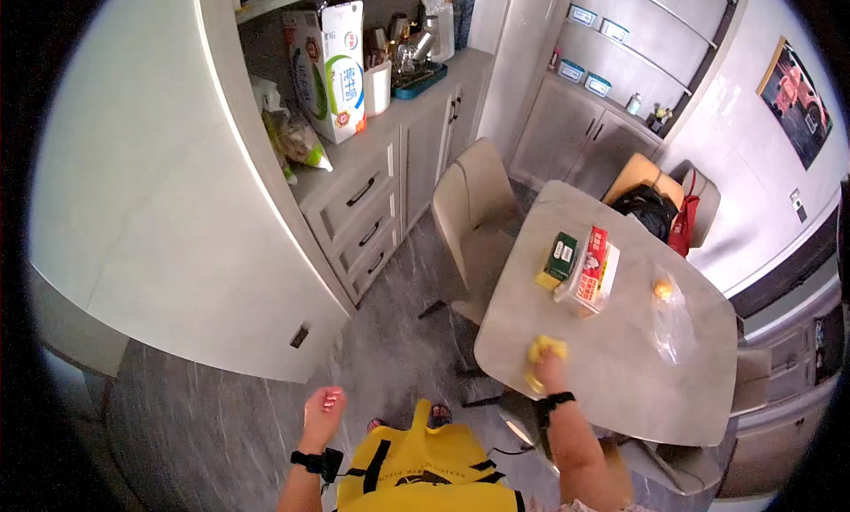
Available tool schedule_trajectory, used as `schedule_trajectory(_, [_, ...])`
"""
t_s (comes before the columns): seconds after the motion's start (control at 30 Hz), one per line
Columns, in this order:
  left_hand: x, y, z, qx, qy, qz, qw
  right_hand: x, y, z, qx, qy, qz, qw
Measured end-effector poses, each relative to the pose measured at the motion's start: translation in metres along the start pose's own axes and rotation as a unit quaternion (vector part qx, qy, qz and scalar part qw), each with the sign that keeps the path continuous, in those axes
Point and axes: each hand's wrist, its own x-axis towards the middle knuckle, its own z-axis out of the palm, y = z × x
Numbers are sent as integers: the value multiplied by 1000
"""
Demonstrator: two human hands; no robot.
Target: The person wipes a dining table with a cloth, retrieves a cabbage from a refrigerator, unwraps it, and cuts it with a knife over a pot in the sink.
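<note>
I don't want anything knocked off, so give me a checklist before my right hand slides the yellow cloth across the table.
1. Cloth under control: ok; your right hand is on the yellow cloth.
2. Left hand out of the way: ok; it is off to the side of the table.
3. Space beyond the cloth clear: not ok; the green-and-yellow box and the red-and-white box are there.
4. Right part of the tabletop clear: not ok; a clear plastic bag lies there.
5. Cloth damp: cannot tell.
</note>
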Motion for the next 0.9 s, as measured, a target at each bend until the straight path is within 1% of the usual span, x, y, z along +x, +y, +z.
schedule_trajectory(0.07, [1, 10, 1, 4, 0, 7, 1000, 7, 82, -21, -137, 46, -17, 989])
schedule_trajectory(0.13, [-1, 17, 0, -2, 11, -2, 1000, 0, 108, -50, 1, 77, 86, 993])
schedule_trajectory(0.17, [-5, 15, -2, -4, 15, -10, 1000, -9, 126, -67, -203, 38, 109, 972])
schedule_trajectory(0.2, [-9, 9, -4, -7, 20, -18, 1000, 0, 187, -57, -230, 91, 103, 963])
schedule_trajectory(0.23, [-11, 2, -7, -8, 24, -26, 999, 0, 220, -46, -275, 147, 108, 944])
schedule_trajectory(0.3, [-15, -7, -13, -10, 39, -36, 999, 30, 272, 0, -465, 99, 129, 870])
schedule_trajectory(0.4, [-27, -11, -23, 1, 66, -52, 996, 55, 206, 38, -566, 11, 85, 820])
schedule_trajectory(0.47, [-34, -7, -29, 21, 81, -57, 995, 70, 158, 68, -538, -20, 0, 843])
schedule_trajectory(0.53, [-37, -16, -32, -1, 92, -64, 994, 79, 104, 95, -507, -52, -82, 856])
schedule_trajectory(0.57, [-36, -21, -32, -14, 98, -65, 993, 77, 48, 92, -406, -94, -104, 903])
schedule_trajectory(0.6, [-35, -25, -32, -16, 97, -65, 993, 64, -9, 85, -299, -135, -123, 937])
schedule_trajectory(0.67, [-31, -30, -30, -19, 95, -61, 993, 50, -62, 103, -260, -88, -139, 951])
schedule_trajectory(0.77, [-23, -27, -28, -7, 78, -32, 996, 34, -73, 111, -195, -29, -240, 950])
schedule_trajectory(0.83, [-21, -2, -27, 3, 74, -35, 997, 34, -77, 78, -170, -105, -198, 960])
schedule_trajectory(0.87, [-22, 6, -26, 9, 68, -39, 997, 35, -68, 60, -157, -144, -172, 962])
schedule_trajectory(0.9, [-20, 1, -24, 5, 74, -29, 997, 48, -38, 62, 140, -88, -105, 981])
